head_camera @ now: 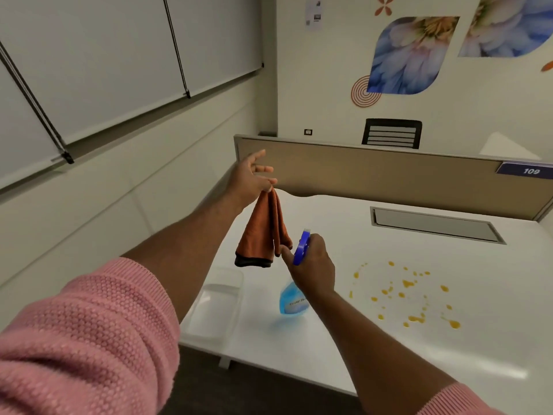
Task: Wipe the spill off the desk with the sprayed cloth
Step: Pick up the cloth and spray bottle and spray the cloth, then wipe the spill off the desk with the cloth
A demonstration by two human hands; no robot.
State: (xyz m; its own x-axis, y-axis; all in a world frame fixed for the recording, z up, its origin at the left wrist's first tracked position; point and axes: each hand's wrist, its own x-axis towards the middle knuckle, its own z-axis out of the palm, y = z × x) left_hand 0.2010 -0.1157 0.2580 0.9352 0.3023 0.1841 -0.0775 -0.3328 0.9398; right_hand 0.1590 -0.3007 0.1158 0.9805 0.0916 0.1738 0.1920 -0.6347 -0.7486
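The left hand (250, 178) is raised above the far left corner of the smooth white rectangular desk (389, 348). Thumb and forefinger pinch the top corner of a rust-orange, soft-woven cloth with a dark hem (263, 235); the remaining fingers are spread. The cloth hangs free in vertical folds, clear of the desk surface.

The right hand (312, 266) is clenched around the neck of a translucent blue plastic spray bottle with a glossy dark-blue trigger head (300, 250). The trigger head points toward the hanging cloth, just beside its lower edge. The bottle body, bearing a pale label, shows below the wrist.

The spill (410, 292) is a loose ring of small amber-yellow droplets and blotches on the desk, to the right of the bottle and well apart from the cloth.

A clear, rounded-corner plastic tray (215, 304) rests near the desk's left edge, below the cloth. A tan fabric-faced partition panel (374, 172) stands along the far edge of the desk. Both forearms emerge from pink, knobbly-knit sleeves (89, 339).
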